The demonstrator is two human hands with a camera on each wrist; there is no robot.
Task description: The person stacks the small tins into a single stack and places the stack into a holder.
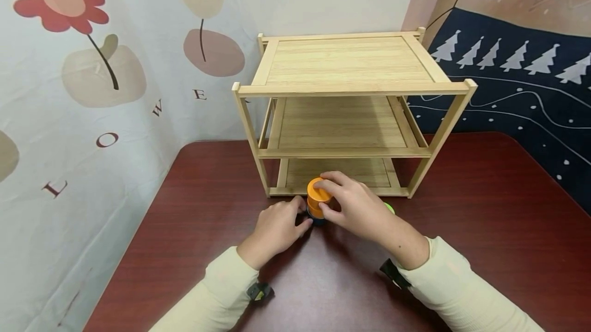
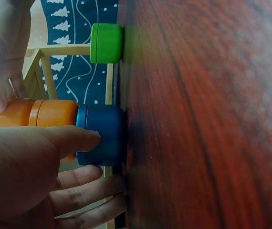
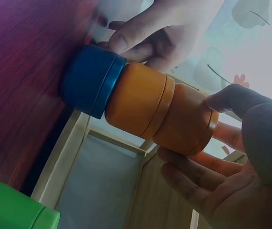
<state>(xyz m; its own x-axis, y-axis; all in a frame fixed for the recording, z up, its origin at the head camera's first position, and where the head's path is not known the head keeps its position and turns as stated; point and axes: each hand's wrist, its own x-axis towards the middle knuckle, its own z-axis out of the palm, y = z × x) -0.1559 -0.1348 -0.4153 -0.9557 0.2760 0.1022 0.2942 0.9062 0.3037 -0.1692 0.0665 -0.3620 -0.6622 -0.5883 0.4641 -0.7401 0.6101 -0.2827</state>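
Note:
Three small round lidded containers stand in a stack on the table: a blue one [image 3: 89, 81] at the bottom, an orange one [image 3: 138, 99] on it, and a second orange container [image 1: 318, 191] on top. My right hand [image 1: 362, 206] pinches the top orange container between thumb and fingers. Low at the left of the stack, my left hand [image 1: 277, 225] holds the blue container [image 2: 105, 136] with its thumb on one side and fingers on the other. A green container [image 2: 107, 44] stands apart to the right, mostly hidden behind my right hand in the head view.
Just behind the stack stands a three-tier wooden shelf rack [image 1: 343, 153]. The dark red table [image 1: 208, 178] reaches out to both sides. A flower-printed cloth [image 1: 152, 55] hangs at the left and back, and a dark tree-patterned cloth [image 1: 508, 80] at the right.

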